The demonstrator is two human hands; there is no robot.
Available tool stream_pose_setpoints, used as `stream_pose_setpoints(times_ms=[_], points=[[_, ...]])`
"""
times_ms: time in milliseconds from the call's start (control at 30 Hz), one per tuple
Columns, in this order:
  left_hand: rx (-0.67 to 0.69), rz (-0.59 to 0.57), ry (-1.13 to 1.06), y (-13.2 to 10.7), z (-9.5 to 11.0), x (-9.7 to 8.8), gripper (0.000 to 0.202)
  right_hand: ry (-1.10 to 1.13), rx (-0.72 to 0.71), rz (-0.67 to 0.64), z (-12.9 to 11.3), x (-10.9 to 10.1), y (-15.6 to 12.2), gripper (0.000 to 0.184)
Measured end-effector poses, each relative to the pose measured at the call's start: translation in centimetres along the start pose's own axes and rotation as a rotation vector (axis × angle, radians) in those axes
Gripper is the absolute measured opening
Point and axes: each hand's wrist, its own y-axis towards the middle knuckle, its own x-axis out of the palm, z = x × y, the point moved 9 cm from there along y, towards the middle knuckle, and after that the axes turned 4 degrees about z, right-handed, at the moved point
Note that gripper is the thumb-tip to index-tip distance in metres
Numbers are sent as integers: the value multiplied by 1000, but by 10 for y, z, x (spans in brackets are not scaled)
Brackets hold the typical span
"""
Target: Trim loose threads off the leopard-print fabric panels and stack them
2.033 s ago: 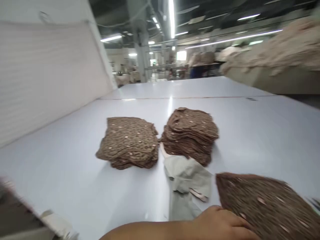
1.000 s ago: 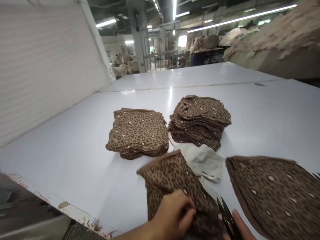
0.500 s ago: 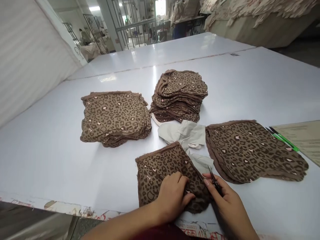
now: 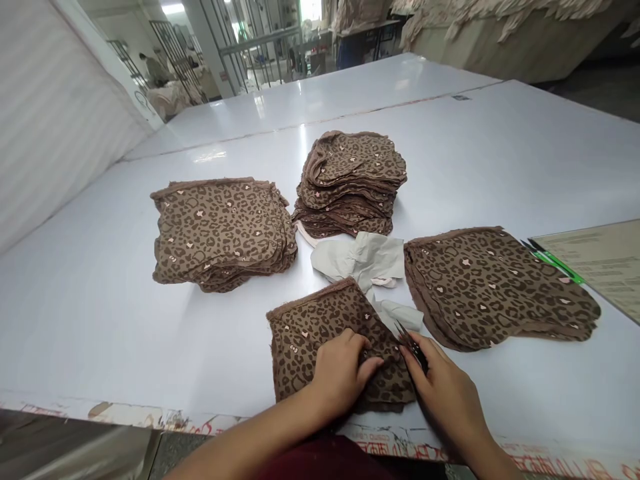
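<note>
1. The pale, glossy worktop (image 4: 500, 160) fills most of the frame, its worn, red-marked edge running along the bottom.
2. A fanned pile of leopard-print pieces (image 4: 500, 287) lies at the right of the frame.
3. A neat leopard-print stack (image 4: 220, 227) sits left of centre.
4. The leopard-print cloth (image 4: 330, 317) being worked lies low in the centre, near the worktop's front edge, partly covered by the hands. It looks light, limp and soft, with fuzzy raw edges; it should fold or ruck rather than break, and probably won't slip from bare fingers. The best hold is likely a flat press on its middle, with a pinch at the right edge.
5. A taller, slumped stack (image 4: 360, 180) stands in the upper middle.
6. Crumpled grey fabric (image 4: 357, 257) lies in the middle, just beyond the cloth.
7. The right hand (image 4: 440, 380), reaching in from the lower right, is closed round a dark tool, thumb against the cloth's right edge.
8. The left hand (image 4: 343, 373), its forearm slanting up from the bottom, rests palm down on the cloth, half open: fingers bent, thumb apart, nothing visibly gripped.
9. A green-handled tool (image 4: 560, 263) lies at the far right.
10. The dark tool (image 4: 413, 350), probably snips, points up and left.
</note>
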Motion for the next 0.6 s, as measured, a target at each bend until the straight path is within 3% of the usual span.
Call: stream_pose_setpoints(times_ms=[133, 300, 500, 600], points=[[16, 0, 39, 2, 0, 1, 26, 14, 7, -22, 0, 1, -1, 42], [96, 2, 197, 3, 5, 7, 12, 35, 24, -29, 3, 3, -3, 42], [88, 89, -38, -1, 4, -5, 13, 100, 44, -35, 3, 0, -3, 44], [117, 113, -70, -4, 9, -8, 14, 289, 144, -29, 6, -12, -9, 49]])
